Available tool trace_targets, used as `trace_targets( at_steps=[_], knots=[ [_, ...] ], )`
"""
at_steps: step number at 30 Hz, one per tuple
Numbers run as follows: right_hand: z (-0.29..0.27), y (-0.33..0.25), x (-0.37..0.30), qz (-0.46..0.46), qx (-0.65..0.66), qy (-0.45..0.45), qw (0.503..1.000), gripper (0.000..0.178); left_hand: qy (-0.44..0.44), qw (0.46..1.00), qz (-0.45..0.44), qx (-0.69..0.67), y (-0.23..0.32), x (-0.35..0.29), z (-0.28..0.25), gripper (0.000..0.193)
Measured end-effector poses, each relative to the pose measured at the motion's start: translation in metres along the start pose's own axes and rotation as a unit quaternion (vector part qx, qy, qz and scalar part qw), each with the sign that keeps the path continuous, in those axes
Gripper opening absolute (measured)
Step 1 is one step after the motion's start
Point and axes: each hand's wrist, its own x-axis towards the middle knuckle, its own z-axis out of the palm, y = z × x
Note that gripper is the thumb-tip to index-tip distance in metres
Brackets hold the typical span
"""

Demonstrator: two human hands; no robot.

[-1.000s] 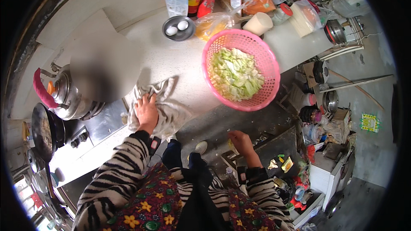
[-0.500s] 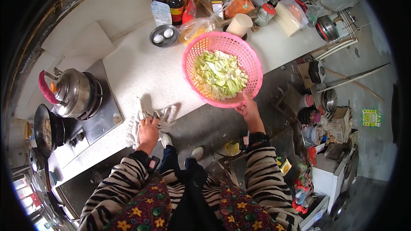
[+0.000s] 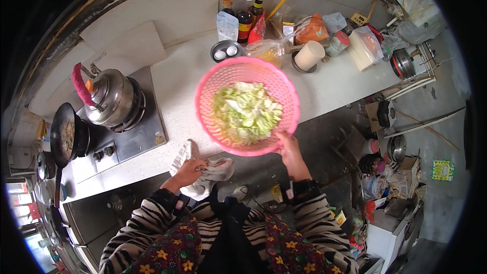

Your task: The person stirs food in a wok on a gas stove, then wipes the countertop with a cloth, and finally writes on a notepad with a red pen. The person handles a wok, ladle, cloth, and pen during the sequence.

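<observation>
Nearest to us are the striped sleeves and the flowered apron, with a pale shoe on the floor beyond them. Our left hand has its fingers bunched around a whitish cloth, whose folds hang at the front edge of the counter. Our right hand pinches the rim of a pink basket at its near right side. The basket, full of holes around its wall, is ahead of both hands and overlaps the counter's edge (we cannot tell whether it rests there or is held above). Chopped cabbage lies in it.

Off to the left, we find a black wok and a steel kettle with a pink-wrapped handle, both on the stove.

Just beyond the basket, two white eggs sit in a grey bowl, beside a clear plastic bag. To the right stand a cream cup and a jar with a red lid. Farther back, we see dark bottles near the wall.
</observation>
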Motion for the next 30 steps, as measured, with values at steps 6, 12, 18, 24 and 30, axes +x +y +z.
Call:
trace_targets(
  at_steps=[6, 12, 18, 24, 30],
  knots=[
    [0.074, 0.015, 0.026, 0.023, -0.061, -0.050, 0.997, 0.039, 0.032, 0.998, -0.004, -0.063, 0.011, -0.010, 0.014, 0.035],
    [0.095, 0.021, 0.040, 0.056, -0.031, -0.118, 0.991, 0.052, 0.048, 0.998, 0.013, -0.048, 0.039, -0.001, 0.032, 0.040],
    [0.015, 0.000, 0.005, 0.004, -0.095, -0.140, 0.985, 0.068, 0.040, 0.997, 0.031, -0.062, 0.085, 0.041, 0.063, 0.041],
    [-0.136, -0.020, -0.058, -0.052, -0.098, -0.001, 0.994, 0.055, 0.195, 0.981, 0.022, -0.012, 0.158, 0.106, 0.100, 0.040],
    [-0.202, -0.001, -0.085, -0.036, -0.109, 0.045, 0.992, 0.050, 0.339, 0.938, -0.003, 0.071, 0.193, 0.183, 0.128, 0.045]
  ],
)
